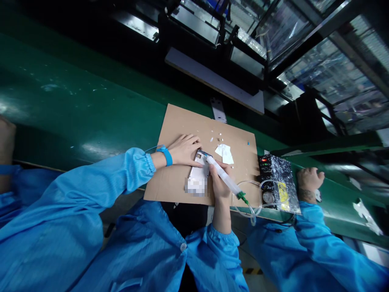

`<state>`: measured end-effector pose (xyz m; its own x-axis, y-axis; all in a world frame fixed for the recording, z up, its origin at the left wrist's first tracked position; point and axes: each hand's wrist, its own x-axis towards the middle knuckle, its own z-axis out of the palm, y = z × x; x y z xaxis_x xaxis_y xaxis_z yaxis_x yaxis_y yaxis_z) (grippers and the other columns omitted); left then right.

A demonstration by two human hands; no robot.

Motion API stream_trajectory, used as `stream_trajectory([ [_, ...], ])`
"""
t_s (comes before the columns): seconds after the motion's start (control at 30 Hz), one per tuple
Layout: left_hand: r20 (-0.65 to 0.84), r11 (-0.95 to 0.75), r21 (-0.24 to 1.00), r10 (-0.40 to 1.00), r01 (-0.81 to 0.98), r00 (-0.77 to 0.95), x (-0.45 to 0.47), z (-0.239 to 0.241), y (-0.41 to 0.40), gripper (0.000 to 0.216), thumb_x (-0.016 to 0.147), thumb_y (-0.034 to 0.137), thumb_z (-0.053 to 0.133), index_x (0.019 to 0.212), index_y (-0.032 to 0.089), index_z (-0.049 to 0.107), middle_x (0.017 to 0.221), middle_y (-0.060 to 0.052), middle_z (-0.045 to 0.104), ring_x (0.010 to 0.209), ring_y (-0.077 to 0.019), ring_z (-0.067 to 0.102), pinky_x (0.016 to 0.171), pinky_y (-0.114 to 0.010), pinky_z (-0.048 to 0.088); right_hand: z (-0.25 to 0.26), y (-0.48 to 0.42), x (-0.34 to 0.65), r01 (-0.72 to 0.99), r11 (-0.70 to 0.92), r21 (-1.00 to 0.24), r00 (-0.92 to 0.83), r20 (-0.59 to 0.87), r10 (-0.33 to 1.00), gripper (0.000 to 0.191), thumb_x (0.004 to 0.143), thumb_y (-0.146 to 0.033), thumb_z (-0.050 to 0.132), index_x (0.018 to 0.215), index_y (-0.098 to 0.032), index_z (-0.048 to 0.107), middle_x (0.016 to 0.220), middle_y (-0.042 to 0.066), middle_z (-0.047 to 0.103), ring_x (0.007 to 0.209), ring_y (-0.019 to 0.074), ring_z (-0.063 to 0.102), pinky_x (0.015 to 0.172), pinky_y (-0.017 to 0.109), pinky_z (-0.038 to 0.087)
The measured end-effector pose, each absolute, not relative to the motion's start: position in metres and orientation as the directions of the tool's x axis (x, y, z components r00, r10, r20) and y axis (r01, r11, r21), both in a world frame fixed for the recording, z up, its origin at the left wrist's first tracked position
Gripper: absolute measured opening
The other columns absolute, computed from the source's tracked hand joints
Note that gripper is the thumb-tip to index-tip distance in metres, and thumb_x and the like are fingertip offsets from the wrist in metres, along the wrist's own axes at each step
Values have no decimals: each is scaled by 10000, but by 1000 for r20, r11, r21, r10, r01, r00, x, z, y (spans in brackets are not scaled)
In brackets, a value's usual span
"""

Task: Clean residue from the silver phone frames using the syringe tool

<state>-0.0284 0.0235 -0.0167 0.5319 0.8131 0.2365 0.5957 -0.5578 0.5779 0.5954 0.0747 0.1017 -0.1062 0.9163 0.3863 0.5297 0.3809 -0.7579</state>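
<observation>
A phone housing (200, 172) with a pale inner face lies on the cardboard sheet (174, 121); its lower end is blurred out. My left hand (184, 150), wearing a blue wrist strap (165, 155), rests at its upper left, the thumb over its left edge and the fingers stretched by its top corner. In my right hand (220, 182) is a translucent dispensing syringe (225, 177), gripped near its front end and slanted. Its tip is at the upper part of the housing, where I cannot make out exact contact. A green cap (241, 196) and a clear hose (252, 211) trail from its back.
White wipes (225, 153) and small scraps lie right of the housing. A scuffed black dispenser box (278, 182) stands at the right. Beyond the cardboard is another phone housing (219, 110). A co-worker's hand (309, 182) rests on the green bench (91, 109); another person is at far left.
</observation>
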Motion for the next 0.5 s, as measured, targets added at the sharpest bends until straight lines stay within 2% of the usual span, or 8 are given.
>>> stream_trajectory([
  [0.1, 244, -561, 580, 811, 591, 531, -28, -18, 24, 691, 910, 820, 934, 1290, 258, 805, 1441, -132, 742, 1363, -398, 651, 1210, -560, 496, 102, 73, 593, 561, 277, -781, -37, 310, 950, 896, 833, -1224, 514, 836, -338, 644, 747, -50, 735, 1023, 336, 811, 920, 561, 694],
  [0.23, 242, -564, 572, 810, 596, 535, -29, -18, 24, 691, 914, 821, 933, 1294, 259, 802, 1437, -133, 744, 1364, -400, 650, 1207, -562, 499, 98, 75, 604, 370, 184, -911, -62, 173, 983, 867, 1075, -973, 251, 724, -266, 609, 741, -39, 743, 1107, 311, 839, 1039, 587, 647],
  [0.3, 240, -565, 568, 809, 598, 536, -29, -17, 24, 692, 918, 821, 930, 1299, 259, 801, 1442, -134, 744, 1364, -401, 649, 1208, -564, 500, 95, 76, 612, 284, 116, -952, -73, 100, 992, 859, 1112, -880, 157, 670, -256, 549, 729, -27, 735, 1106, 304, 843, 1054, 579, 627],
  [0.37, 233, -563, 566, 810, 603, 537, -29, -16, 24, 699, 918, 818, 934, 1305, 251, 801, 1448, -138, 742, 1370, -402, 649, 1213, -564, 498, 91, 77, 618, 303, 94, -948, -38, 87, 996, 856, 1100, -893, 159, 668, -259, 538, 771, -15, 761, 1120, 312, 834, 1065, 593, 615],
  [0.43, 223, -558, 563, 812, 609, 539, -29, -15, 24, 710, 915, 813, 941, 1314, 243, 799, 1451, -141, 741, 1374, -403, 651, 1220, -562, 497, 89, 77, 619, 378, 102, -920, -3, 109, 994, 875, 1065, -947, 186, 711, -257, 591, 840, 5, 797, 1174, 347, 818, 1082, 634, 600],
  [0.5, 214, -555, 563, 813, 612, 541, -29, -15, 23, 716, 914, 817, 941, 1320, 244, 798, 1455, -139, 740, 1375, -401, 651, 1224, -559, 496, 95, 76, 615, 455, 107, -884, -15, 112, 994, 951, 1034, -987, 127, 795, -243, 668, 915, 39, 820, 1267, 398, 792, 1103, 690, 565],
])
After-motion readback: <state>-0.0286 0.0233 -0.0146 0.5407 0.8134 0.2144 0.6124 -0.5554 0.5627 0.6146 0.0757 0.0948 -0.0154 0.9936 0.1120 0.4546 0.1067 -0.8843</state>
